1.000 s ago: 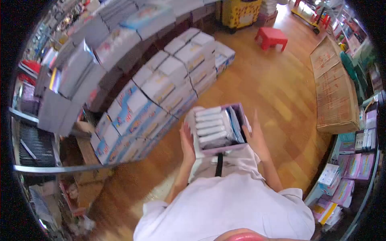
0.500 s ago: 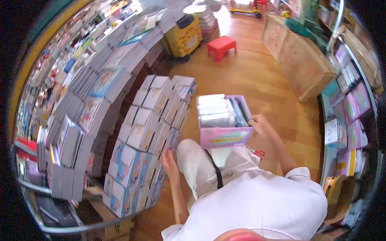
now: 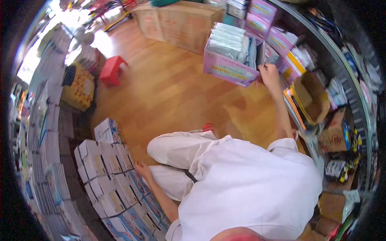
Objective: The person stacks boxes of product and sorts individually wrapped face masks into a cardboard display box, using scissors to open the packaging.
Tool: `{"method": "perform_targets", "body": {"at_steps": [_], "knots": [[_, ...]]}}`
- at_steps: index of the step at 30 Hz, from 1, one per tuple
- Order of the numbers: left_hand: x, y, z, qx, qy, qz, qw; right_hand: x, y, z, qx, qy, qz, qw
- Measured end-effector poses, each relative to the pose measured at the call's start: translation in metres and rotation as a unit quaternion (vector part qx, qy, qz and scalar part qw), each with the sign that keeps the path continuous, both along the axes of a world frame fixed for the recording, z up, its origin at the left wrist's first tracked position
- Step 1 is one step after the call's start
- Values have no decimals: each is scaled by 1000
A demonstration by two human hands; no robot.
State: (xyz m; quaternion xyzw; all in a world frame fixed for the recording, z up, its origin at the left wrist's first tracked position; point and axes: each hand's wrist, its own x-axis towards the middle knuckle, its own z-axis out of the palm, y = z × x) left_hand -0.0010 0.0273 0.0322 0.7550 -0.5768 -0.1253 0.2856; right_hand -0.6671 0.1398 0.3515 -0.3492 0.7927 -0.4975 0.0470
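My right hand (image 3: 269, 74) grips the near right corner of an open-topped pink carton (image 3: 225, 69), fingers over its rim. Plastic-wrapped white packs (image 3: 228, 40) fill most of the carton, with darker flat packs along its right side. The carton is held out at arm's length and overlaps the right-hand shelf in this view. Beside the stacked white boxes (image 3: 116, 176), my left hand (image 3: 143, 169) hangs with loose fingers and nothing in it. Between my knees and the carton, a red-handled tool (image 3: 208, 127) shows on the floor, partly hidden by my trouser leg.
On the right, a shelf holds more pink cartons (image 3: 259, 18) and an open brown box (image 3: 311, 98). A large cardboard box (image 3: 181, 24) stands across the floor (image 3: 169, 80). To the left are a red stool (image 3: 112, 71), a yellow case (image 3: 78, 86) and stacks of books (image 3: 44, 140).
The view has turned to the right. My right hand has carried the pink carton from in front of my knees out to the shelf side. My left hand stays by the stacked boxes.
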Motion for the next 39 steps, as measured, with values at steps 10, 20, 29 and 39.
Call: {"method": "perform_targets", "body": {"at_steps": [10, 20, 29, 39], "knots": [[-16, 13, 17, 10, -15, 32, 999, -57, 81, -87, 33, -93, -190, 977], [-21, 17, 22, -35, -58, 10, 998, -102, 106, -116, 142, -48, -337, 930], [-26, 18, 32, 8, -29, 25, 999, -138, 56, -137, 186, 57, -382, 903], [-27, 19, 36, 10, -27, 4, 1000, -190, 71, -169, 187, -13, -412, 892]]}}
